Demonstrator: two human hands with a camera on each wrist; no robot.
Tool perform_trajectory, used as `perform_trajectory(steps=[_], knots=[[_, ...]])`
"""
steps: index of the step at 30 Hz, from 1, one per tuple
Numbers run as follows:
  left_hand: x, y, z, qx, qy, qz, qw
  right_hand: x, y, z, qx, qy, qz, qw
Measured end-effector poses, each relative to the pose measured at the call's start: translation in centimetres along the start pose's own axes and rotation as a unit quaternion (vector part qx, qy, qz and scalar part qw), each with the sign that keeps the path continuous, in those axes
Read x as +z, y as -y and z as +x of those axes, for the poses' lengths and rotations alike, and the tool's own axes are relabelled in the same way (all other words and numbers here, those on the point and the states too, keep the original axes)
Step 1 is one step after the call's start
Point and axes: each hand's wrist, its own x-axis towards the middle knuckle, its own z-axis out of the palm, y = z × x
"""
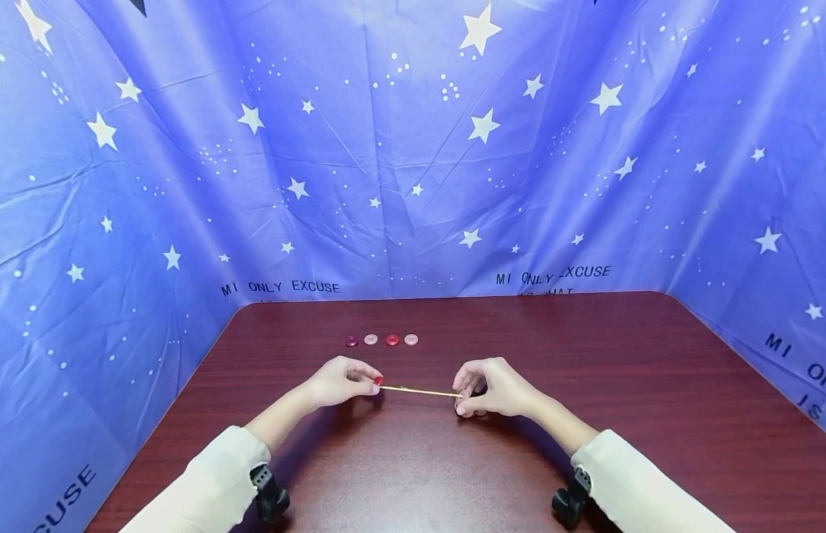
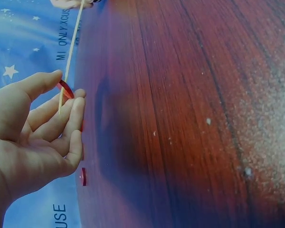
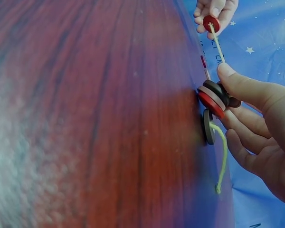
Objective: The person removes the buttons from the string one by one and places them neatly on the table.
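My left hand [image 1: 340, 381] pinches a red button [image 3: 211, 23] between thumb and fingers. A pale yellow string [image 1: 420, 390] passes through this button, its short end showing beyond it in the left wrist view. The string stretches nearly straight across to my right hand [image 1: 499, 386], whose thumb and fingers grip it beside several threaded buttons. In the right wrist view, those stacked buttons [image 3: 212, 99] are black, pink and red. Just below them hangs a dark button [image 3: 208, 127], from which a loose string tail [image 3: 222, 161] droops. My fingers partly hide the stack.
Beyond my hands, several loose buttons lie in a row on the dark red wooden table [image 1: 413, 459]: a purple button [image 1: 351, 340], a red button [image 1: 392, 340] and two pink ones. A blue star-patterned curtain [image 1: 386, 148] borders the table's back and sides.
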Motion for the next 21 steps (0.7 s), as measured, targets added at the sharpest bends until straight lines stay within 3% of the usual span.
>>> perform_trajectory(steps=[21], knots=[[-1.9,1.3,-0.9,-0.021,-0.021,-0.003,0.9996,0.1,-0.2,0.0,0.0,-0.003,0.014,0.9999]])
